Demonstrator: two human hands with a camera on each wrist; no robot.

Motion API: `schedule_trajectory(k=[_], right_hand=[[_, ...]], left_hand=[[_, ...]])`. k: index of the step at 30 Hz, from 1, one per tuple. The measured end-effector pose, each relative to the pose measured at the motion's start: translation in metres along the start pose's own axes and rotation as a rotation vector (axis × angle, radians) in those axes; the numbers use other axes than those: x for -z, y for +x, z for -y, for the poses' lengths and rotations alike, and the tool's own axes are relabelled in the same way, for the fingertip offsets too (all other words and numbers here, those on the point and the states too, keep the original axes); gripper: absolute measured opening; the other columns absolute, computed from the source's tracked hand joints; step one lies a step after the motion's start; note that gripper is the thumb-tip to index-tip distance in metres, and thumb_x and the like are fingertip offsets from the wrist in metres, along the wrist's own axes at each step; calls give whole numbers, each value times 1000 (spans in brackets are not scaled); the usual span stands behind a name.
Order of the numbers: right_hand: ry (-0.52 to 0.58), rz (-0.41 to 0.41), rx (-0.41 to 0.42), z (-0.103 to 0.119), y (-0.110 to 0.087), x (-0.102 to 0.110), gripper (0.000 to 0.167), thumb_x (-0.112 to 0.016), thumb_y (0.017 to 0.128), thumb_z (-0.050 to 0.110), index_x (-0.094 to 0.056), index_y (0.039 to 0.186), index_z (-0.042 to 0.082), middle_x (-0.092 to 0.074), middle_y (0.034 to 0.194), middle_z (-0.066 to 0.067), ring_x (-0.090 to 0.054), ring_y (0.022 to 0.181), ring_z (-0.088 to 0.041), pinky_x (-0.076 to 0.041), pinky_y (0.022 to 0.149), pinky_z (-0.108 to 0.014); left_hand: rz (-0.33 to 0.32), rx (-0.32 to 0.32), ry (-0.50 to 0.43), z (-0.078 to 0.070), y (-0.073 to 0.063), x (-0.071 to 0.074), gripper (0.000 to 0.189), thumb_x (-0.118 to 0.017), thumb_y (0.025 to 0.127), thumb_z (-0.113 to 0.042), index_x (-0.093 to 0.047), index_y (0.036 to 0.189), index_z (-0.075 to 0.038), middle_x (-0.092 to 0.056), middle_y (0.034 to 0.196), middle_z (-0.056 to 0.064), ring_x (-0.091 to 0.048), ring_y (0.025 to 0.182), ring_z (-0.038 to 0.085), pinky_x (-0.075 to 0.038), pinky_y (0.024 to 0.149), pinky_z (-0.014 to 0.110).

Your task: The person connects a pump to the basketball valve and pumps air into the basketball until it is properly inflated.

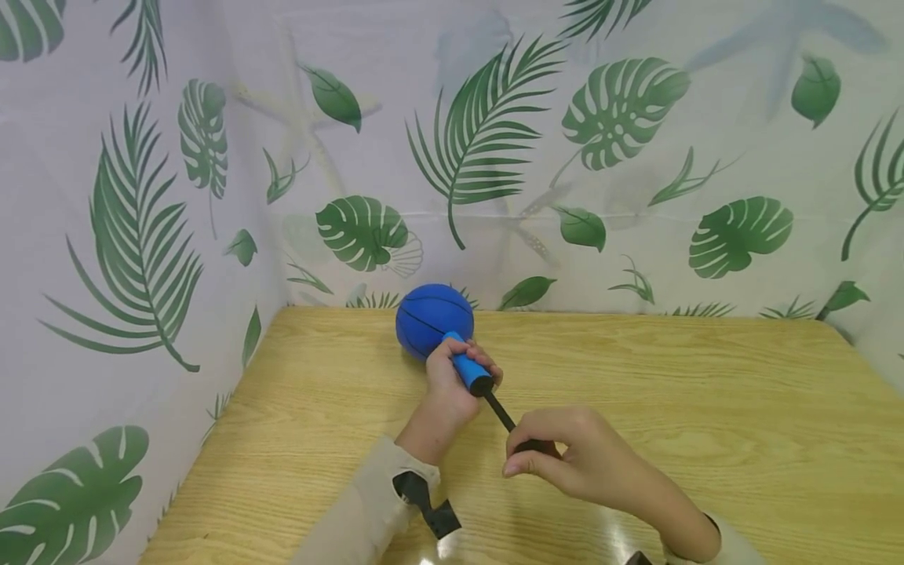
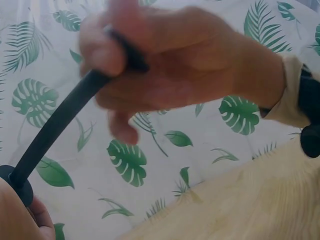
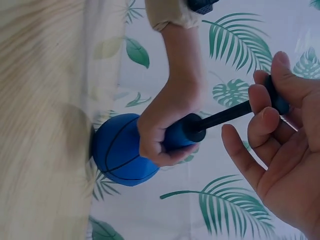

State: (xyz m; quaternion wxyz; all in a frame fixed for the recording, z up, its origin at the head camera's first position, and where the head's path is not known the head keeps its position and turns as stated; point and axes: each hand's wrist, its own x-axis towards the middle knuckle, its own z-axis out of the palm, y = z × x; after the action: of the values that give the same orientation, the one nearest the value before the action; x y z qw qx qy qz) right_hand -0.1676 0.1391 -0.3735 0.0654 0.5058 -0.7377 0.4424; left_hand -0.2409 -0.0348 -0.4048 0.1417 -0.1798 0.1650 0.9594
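Note:
A blue ball (image 1: 427, 314) with black seam lines sits on the table toward its back edge. My left hand (image 1: 452, 384) grips the blue barrel of a hand pump (image 1: 469, 371), whose far end meets or lies right by the ball; the exact contact is hidden. The pump's black rod (image 1: 500, 410) sticks out of the barrel toward me. At its end my right hand (image 1: 575, 451) pinches the black handle (image 3: 276, 95) between thumb and fingers. In the right wrist view the left hand's fingers (image 3: 175, 155) wrap the barrel just beside the ball (image 3: 122, 150).
The wood-grain table (image 1: 678, 384) stretches out to both sides of the hands. A white leaf-printed cloth (image 1: 487, 157) hangs behind it and along the left side. A black strap end (image 1: 441, 518) hangs loose from the left sleeve.

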Motion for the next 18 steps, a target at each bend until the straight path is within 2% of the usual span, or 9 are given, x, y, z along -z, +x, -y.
schedule_trajectory(k=[6,14,18], right_hand=[[-38,-50,1,-18,0,0,11,-78,85,8,-72,91,16,-67,72,5,-51,60,2,-44,55,-11],[-142,-66,-130,-38,-4,-4,5,-78,85,15,-74,88,16,-67,71,9,-48,60,7,-44,51,-17],[-118,-58,-172,-44,-6,-5,8,-77,86,11,-73,88,17,-68,72,6,-50,60,5,-46,50,-21]], left_hand=[[-14,24,42,17,-4,2,12,-39,94,-14,-44,83,-15,-51,62,-9,-48,57,5,-42,66,24],[-8,34,60,28,-3,5,9,-41,93,-12,-44,85,-16,-51,63,-9,-48,60,6,-39,68,24],[-12,32,92,29,-2,5,5,-41,92,-10,-41,89,-14,-51,65,-7,-48,62,7,-39,69,24]])
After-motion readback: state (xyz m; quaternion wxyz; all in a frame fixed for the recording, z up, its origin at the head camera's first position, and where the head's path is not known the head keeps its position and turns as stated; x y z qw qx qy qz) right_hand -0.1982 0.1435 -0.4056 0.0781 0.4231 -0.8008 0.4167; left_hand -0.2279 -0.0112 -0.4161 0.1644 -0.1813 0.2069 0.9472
